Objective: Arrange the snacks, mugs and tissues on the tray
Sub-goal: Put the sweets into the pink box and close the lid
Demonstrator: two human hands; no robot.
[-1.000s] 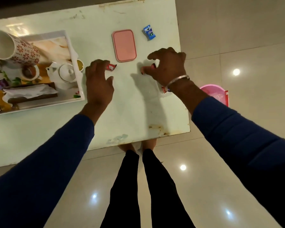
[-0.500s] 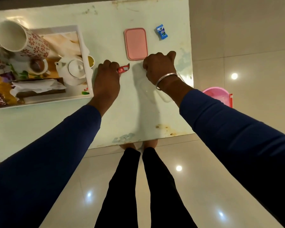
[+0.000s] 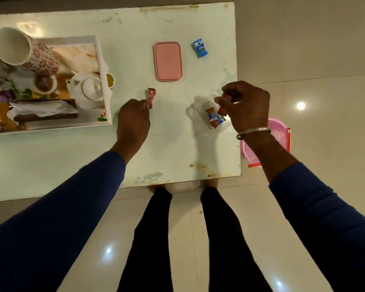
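The left hand pinches a red sweet; the right hand grips another above a clear tub on the worktop. The tray sits well left. Held only by fingertips, either sweet could drop.

Both arms in dark blue sleeves reach forward over the table. The left hand is curled, fingertips pinched on a small red wrapped candy. The right hand, a silver bangle at its wrist, is raised, fingers bent, pinching another small red candy.
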